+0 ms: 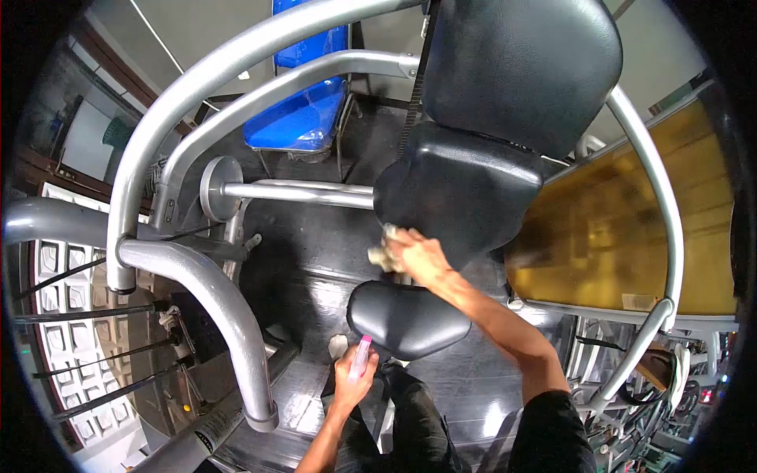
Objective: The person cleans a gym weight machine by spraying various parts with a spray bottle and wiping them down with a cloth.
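1. R hand (pixel 416 256) is clenched on a crumpled pale cloth (pixel 382 252) and presses it vs the lower edge of the black back pad (pixel 461 189). The cloth sticks out at the hand's 9 o'clock; the pad's bulk lies at approx 1 o'clock from the fingers.
2. L hand (pixel 352 380) grips a pink spray bottle (pixel 361 356), fingers wrapped round it. The bottle's long axis runs approx 1–7 o'clock, w/ its top end tilted toward the seat pad (pixel 406 319).
3. The seat pad sits between the hands, at 1 o'clock from L hand and at 6 o'clock just below R hand. R hand is the one touching the back pad; L hand is well apart from it, near the seat's front edge.
4. The upper pad (pixel 520 67) is at 12 o'clock above the back pad. The seam between them is dark, so can't tell if they touch.
5. Grey frame tubes (pixel 197 79) arc at 10–11 o'clock, w/ a blue chair (pixel 303 118) behind them. A yellow panel (pixel 623 229) is at 3 o'clock.
6. Hidden: the bottle's nozzle and lower part are under L fingers, so its spray direction is unclear. Most of the cloth is under R palm. The fisheye lens bends the edges and the corners are black.
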Motion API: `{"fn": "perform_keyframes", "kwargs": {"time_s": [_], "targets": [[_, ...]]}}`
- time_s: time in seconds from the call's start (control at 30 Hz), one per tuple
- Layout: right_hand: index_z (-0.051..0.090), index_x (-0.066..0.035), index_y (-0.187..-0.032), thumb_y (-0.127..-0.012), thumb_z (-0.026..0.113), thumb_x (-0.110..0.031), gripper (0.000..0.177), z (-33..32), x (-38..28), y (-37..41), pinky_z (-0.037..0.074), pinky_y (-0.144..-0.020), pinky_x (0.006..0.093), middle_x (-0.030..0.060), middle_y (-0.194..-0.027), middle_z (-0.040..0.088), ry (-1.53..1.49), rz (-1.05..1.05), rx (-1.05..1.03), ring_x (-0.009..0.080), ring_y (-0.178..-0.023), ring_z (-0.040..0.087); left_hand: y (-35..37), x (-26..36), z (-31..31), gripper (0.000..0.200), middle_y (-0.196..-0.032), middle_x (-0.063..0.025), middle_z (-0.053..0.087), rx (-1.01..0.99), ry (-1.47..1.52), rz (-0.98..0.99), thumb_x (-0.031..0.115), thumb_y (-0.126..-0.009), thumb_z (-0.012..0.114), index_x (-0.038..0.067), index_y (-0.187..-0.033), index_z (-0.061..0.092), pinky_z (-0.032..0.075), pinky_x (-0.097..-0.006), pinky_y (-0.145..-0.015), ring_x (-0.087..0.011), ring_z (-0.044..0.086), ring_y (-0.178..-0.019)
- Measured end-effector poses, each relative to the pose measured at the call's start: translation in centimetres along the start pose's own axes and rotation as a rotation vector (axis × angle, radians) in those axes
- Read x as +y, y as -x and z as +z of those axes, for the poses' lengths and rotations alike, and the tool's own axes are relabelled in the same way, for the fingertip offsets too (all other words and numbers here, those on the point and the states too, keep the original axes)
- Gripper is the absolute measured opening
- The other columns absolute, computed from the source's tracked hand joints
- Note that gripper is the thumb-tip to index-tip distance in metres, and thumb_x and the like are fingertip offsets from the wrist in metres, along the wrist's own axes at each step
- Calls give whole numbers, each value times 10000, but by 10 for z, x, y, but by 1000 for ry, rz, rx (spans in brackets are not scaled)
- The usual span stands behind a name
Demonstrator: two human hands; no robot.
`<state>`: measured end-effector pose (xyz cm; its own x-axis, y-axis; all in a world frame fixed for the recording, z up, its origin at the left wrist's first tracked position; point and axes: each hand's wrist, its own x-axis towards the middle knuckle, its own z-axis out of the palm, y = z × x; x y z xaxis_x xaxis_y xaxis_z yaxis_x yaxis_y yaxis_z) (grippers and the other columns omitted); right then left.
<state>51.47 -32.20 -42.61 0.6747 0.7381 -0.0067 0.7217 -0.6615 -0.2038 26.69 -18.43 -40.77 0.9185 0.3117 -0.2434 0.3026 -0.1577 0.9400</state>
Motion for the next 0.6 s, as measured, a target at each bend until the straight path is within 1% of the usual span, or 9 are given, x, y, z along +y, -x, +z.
{"fn": "perform_keyframes", "kwargs": {"time_s": [0.03,0.17,0.2,0.23,0.33,0.37,0.43,0.5,0.6], "targets": [[604,-115,-1177,-679,661,-72,504,-26,0,0,569,-636,311,72,-1115,569,0,-18,253,222,-985,572,1,-1,1,129,-656,-59,564,2,24,-6,108,-829,673,0,-869,614,439,-286,-552,-125,515,-564],[599,-142,-1219,-622,672,-82,604,-99,2,-27,510,-735,335,33,-1065,560,105,-13,667,210,-901,518,2,-1,0,127,-663,-57,570,15,-7,9,108,-836,666,-2,-871,613,439,-279,-547,-117,516,-564],[607,-143,-1205,-639,677,-107,572,-102,1,-36,449,-838,386,33,-1062,561,137,31,692,225,-941,510,1,3,-3,126,-662,-52,570,5,-28,26,107,-839,665,-3,-872,612,441,-278,-549,-115,521,-568],[616,-142,-1184,-683,659,-145,503,-104,-1,-47,384,-940,481,48,-1091,559,130,52,676,257,-1092,485,2,5,-4,125,-662,-48,570,-6,-49,43,106,-841,663,-3,-873,611,444,-277,-552,-113,525,-572],[609,-140,-1182,-829,549,-225,367,-72,3,-70,226,-1033,641,73,-1233,540,356,43,519,262,-1330,343,3,-2,-7,121,-660,-42,568,17,-53,118,103,-844,662,-2,-872,610,444,-275,-549,-114,530,-574],[601,-128,-1186,-856,532,-262,362,-56,3,-70,215,-1065,614,78,-1297,522,364,-11,504,250,-1327,351,4,-2,-9,121,-660,-42,568,18,-55,120,103,-844,662,-2,-872,610,444,-275,-549,-114,530,-574],[583,-87,-1212,-858,532,-257,396,-16,1,-61,214,-1113,521,96,-1348,493,405,-140,283,248,-1329,354,8,0,-9,119,-658,-38,566,19,3,31,100,-843,663,-2,-875,612,445,-276,-544,-112,534,-573],[559,-40,-1242,-853,526,-224,432,34,-5,-41,193,-1151,412,108,-1398,449,182,-168,361,231,-1349,334,11,-4,-8,113,-657,-42,566,18,4,29,96,-842,663,-1,-872,614,445,-277,-542,-113,534,-569],[545,-28,-1263,-859,495,-212,447,104,11,19,183,-1158,375,87,-1409,439,366,-223,127,220,-1366,310,14,-3,-11,108,-655,-49,566,25,-23,32,96,-840,666,2,-862,618,446,-281,-540,-118,537,-563]]}}
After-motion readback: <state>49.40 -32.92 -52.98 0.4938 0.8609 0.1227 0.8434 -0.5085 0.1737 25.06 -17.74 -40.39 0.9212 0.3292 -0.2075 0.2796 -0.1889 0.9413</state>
